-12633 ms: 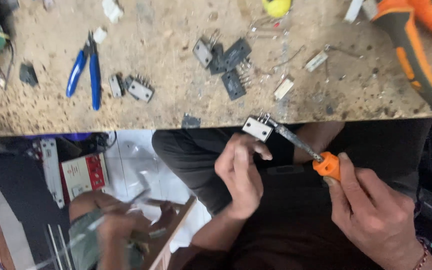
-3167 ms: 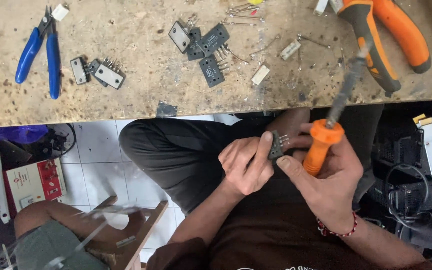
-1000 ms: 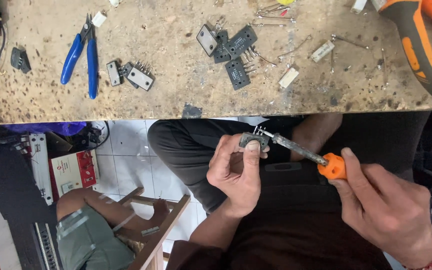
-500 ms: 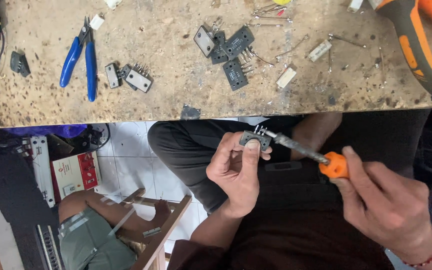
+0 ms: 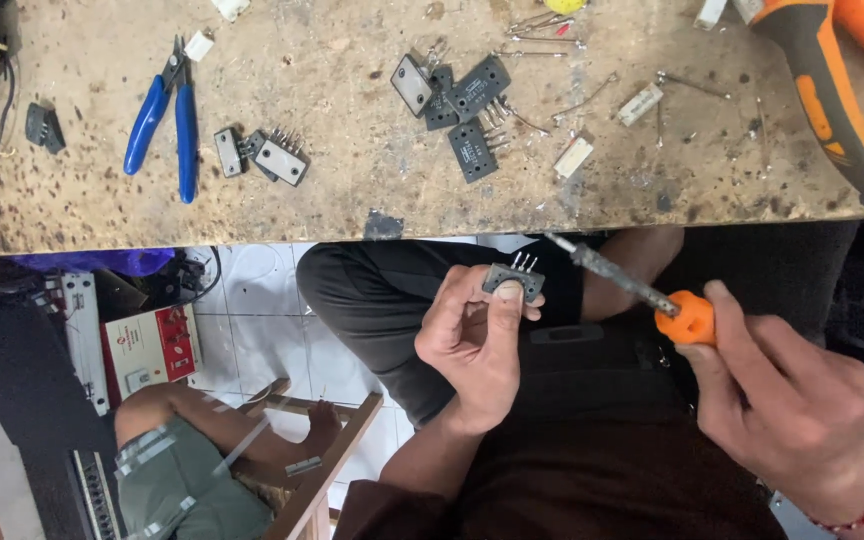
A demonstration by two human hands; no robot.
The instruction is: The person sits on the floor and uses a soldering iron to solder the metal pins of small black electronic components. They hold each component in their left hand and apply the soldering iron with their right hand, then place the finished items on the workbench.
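My left hand (image 5: pixel 472 345) pinches a small grey flat-bodied electronic component (image 5: pixel 514 281) with three metal legs pointing up toward the bench. My right hand (image 5: pixel 782 400) grips the orange handle of a soldering iron (image 5: pixel 642 292). Its dark metal tip sits just right of the component's legs, a little apart from them. Both hands hover over my lap, below the edge of the worn wooden workbench (image 5: pixel 352 200).
On the bench lie blue-handled cutters (image 5: pixel 167 115), several loose dark components (image 5: pixel 462 100), two small white resistor blocks (image 5: pixel 602 130) and an orange-and-black power tool (image 5: pixel 832 90). Below left, another person's leg rests by a wooden stool (image 5: pixel 322 470) and a red-and-white box (image 5: pixel 147 350).
The iron's tip has drawn back slightly to the right, away from the component's legs. My left hand has turned the component so its face shows.
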